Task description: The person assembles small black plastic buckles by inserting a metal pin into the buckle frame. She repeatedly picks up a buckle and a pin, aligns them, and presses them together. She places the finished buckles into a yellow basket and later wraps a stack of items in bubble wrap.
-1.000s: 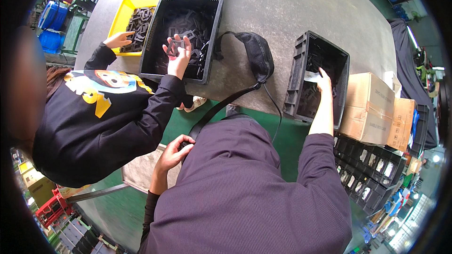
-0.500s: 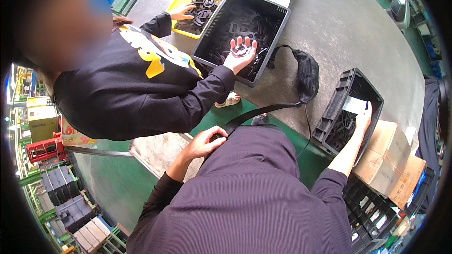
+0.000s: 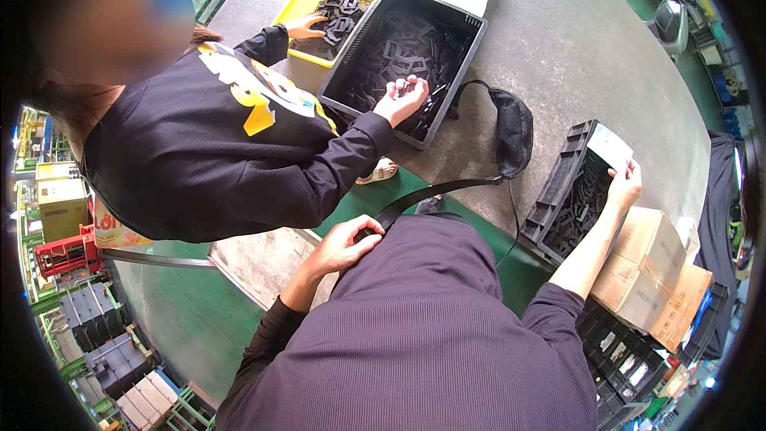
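The right hand (image 3: 626, 182) has its fingers nearly closed on the near corner of a white sheet (image 3: 610, 146), held over the far end of a small black crate (image 3: 556, 181); a light grip and a flat angle should avoid creasing it. The left hand (image 3: 347, 245) curls its fingers round a black strap (image 3: 423, 194). The crate's rim could snag the sheet, a cardboard box (image 3: 634, 259) crowds the right, and the bench (image 3: 574, 48) offers room beyond
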{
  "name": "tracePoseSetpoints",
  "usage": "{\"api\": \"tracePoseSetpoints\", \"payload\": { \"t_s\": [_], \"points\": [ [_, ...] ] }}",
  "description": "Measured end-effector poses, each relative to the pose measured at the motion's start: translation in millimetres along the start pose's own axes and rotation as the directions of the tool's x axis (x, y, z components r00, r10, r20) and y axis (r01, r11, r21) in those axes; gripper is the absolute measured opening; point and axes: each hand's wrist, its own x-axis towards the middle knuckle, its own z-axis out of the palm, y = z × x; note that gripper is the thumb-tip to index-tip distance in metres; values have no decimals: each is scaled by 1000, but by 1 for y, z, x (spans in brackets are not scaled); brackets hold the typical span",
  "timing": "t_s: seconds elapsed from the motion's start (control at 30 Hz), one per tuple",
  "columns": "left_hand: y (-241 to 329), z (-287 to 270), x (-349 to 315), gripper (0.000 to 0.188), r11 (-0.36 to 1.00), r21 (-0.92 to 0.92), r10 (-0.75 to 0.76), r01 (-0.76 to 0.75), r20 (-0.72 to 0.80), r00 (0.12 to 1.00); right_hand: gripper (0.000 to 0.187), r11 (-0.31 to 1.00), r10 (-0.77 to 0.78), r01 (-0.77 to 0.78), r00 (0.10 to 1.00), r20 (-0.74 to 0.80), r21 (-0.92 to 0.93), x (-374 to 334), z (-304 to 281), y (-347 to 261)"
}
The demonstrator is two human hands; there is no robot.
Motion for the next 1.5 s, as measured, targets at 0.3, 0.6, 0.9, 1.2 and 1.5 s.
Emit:
{"api": "tracePoseSetpoints", "payload": {
  "t_s": [0.3, 0.6, 0.9, 1.2, 1.5],
  "points": [
    [-5, 3, 0, 18, 999, -28, -30, 29, -37, 999, 19, 990, 11, -19, 998, 55, 138, -4, 17, -28],
    [7, 9, 3, 14, 996, -89, 26, -33, -81, 996, 16, 948, 101, -124, 991, 91, 293, -16, 20, -52],
    [142, -3, -10, 34, 610, -158, 761, -777, -156, 629, 15, 942, 118, -152, 984, 131, 299, -22, 24, -47],
    [174, 47, 36, 28, 538, -389, 824, -748, 57, 564, 19, 896, 238, -282, 957, 166, 342, -37, 25, -49],
    [172, 101, 54, 59, 382, -606, 801, -698, -159, 577, 20, 844, 293, -327, 945, 147, 425, -55, 27, -21]
  ]
}}
